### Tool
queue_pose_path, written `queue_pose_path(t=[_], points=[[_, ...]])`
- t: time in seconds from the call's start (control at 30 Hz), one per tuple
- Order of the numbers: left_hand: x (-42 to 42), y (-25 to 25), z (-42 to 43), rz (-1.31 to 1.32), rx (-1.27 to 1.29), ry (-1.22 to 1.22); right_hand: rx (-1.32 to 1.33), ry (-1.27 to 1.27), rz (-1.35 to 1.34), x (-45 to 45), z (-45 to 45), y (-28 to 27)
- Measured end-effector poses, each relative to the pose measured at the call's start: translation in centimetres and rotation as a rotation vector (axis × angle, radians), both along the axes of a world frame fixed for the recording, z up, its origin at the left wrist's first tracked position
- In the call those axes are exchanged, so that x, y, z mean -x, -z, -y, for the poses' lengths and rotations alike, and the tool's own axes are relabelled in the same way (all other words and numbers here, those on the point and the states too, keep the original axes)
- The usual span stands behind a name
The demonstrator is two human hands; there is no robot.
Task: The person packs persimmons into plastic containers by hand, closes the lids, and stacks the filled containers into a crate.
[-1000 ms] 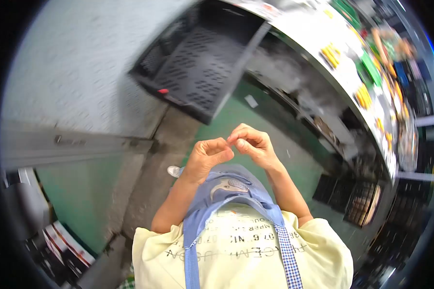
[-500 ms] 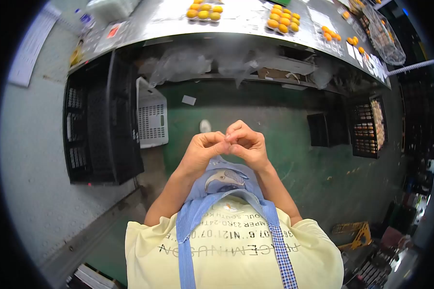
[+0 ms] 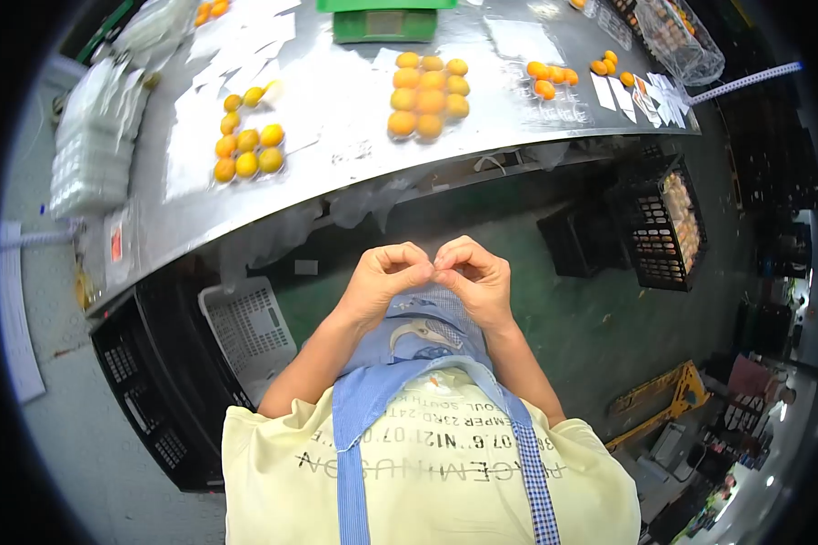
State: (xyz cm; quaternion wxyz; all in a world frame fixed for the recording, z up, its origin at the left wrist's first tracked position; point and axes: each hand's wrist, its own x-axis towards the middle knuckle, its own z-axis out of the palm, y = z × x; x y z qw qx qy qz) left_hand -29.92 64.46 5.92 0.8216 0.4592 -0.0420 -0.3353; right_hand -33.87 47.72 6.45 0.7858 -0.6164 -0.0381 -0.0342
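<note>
Across the counter (image 3: pixel 336 156), some fruit (image 3: pixel 429 100) sits in rows, perhaps against rolling; nearer, left hand (image 3: pixel 382 283) and right hand (image 3: pixel 480 283) pinch close together, whether around anything I cannot tell.

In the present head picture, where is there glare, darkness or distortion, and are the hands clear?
Head view: glare whitens parts of the table around the orange fruits; below it is dim; the wide lens bows its front edge, and the corners are black; left hand and right hand look fairly sharp.
</note>
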Motion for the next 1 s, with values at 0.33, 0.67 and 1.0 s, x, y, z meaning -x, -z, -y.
queue_pose_path(t=[0.33, 0.67, 1.0], points=[[-13.2, 1.2, 14.3, -0.133, 0.055, -0.247, 0.4, -0.143, 0.391, -14.5, 15.3, 0.1], [-16.8, 2.7, 15.0, -0.13, -0.162, -0.778, 1.224, -0.568, -0.086, -20.0, 34.6, 9.7], [-19.7, 12.6, 8.4, -0.337, -0.808, -0.992, 1.091, -0.53, 0.302, -31.8, 25.4, 4.8]])
